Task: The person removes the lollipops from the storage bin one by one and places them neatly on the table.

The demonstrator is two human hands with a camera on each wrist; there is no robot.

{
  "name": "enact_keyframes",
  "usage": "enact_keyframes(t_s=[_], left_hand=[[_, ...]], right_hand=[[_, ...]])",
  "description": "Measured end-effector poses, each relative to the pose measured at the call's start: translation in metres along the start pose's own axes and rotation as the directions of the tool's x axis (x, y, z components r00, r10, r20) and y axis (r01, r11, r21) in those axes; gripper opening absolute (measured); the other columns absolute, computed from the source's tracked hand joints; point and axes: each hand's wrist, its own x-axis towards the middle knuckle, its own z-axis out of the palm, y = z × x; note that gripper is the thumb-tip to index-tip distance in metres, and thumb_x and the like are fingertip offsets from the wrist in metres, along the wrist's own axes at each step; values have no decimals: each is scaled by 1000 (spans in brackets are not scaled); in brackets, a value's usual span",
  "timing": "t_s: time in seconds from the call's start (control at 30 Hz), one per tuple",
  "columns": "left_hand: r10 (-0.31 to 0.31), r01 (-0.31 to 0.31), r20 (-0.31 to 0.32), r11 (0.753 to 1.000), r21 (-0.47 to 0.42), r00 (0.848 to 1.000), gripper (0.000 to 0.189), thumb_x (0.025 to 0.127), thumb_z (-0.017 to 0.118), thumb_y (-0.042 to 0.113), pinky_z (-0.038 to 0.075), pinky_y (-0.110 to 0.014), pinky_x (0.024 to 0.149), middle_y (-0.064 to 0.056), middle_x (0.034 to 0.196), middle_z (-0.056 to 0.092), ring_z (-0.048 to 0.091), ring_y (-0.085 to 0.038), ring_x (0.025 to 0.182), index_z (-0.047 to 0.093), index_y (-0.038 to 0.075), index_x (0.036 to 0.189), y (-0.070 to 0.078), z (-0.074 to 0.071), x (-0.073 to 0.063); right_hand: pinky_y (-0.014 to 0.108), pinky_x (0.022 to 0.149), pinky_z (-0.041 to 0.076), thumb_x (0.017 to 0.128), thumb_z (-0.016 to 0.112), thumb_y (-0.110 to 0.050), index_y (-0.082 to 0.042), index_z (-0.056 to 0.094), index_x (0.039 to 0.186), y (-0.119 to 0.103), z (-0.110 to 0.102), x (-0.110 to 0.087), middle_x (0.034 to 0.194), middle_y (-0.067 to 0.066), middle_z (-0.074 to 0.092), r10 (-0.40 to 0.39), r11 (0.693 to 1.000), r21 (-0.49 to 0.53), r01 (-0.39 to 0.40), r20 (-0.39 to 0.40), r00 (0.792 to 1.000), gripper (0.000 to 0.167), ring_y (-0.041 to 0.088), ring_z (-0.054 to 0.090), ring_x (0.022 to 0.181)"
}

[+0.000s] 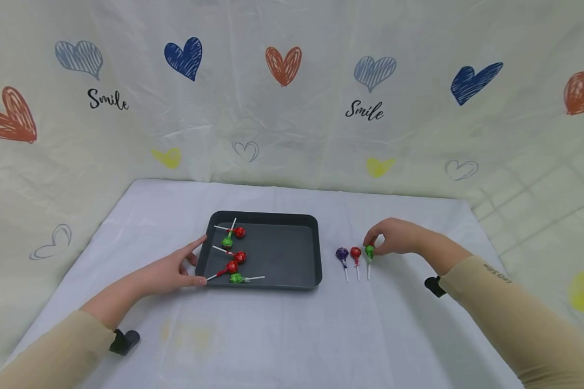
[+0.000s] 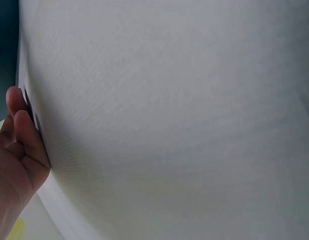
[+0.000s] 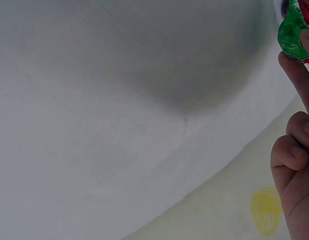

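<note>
My right hand [image 1: 397, 236] pinches the green lollipop [image 1: 369, 252] by its wrapped head between thumb and index finger, its white stick pointing toward me. In the right wrist view the green wrapper [image 3: 291, 39] shows at the fingertips, while the other fingers are curled in. Just left of it lie a red lollipop [image 1: 356, 253] and a purple lollipop [image 1: 342, 254], side by side. My left hand [image 1: 167, 272] rests at the left side of the dark grey tray [image 1: 277, 248], index finger and thumb spread along its rim. Three red and two green lollipops [image 1: 227, 242] lie in the tray's left part.
A white cloth [image 1: 272, 335] covers the table. Behind it hangs a pale sheet [image 1: 316, 129] printed with hearts and the word Smile. Each wrist carries a small black camera mount [image 1: 125, 341].
</note>
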Motion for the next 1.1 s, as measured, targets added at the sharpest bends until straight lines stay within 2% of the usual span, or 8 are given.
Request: enact_keyframes(t_s=[0.2,0.57,0.73,1.1], left_hand=[[-3,3,-5,1000,1,1000,115,74,83,52,46,-34,69,-10,123,49,54,-20,84,11,28,160,-1,0,1],[-7,7,6,1000,3,1000,114,75,83,50,45,-33,68,-11,122,50,54,-20,83,10,27,160,3,-2,0],[-7,7,6,1000,-1,1000,115,75,83,51,45,-34,68,-10,123,50,54,-20,84,10,27,160,2,-2,0],[3,-3,10,1000,-7,1000,113,76,83,49,45,-34,69,-11,123,50,54,-20,85,10,26,160,2,-2,0]], right_hand=[[48,93,48,90,72,-17,-22,76,107,6,8,7,108,-3,69,-2,1000,12,2,-5,1000,18,25,60,107],[37,80,49,91,72,-18,-25,76,112,8,15,15,113,-3,69,0,998,70,0,4,1000,22,19,57,93],[34,74,48,90,72,-20,-25,75,115,7,13,11,115,-1,68,11,996,93,-11,1,1000,25,21,55,89],[33,72,49,89,75,-22,-21,74,118,-1,-1,4,118,1,69,35,993,118,-30,-42,998,29,24,55,93]])
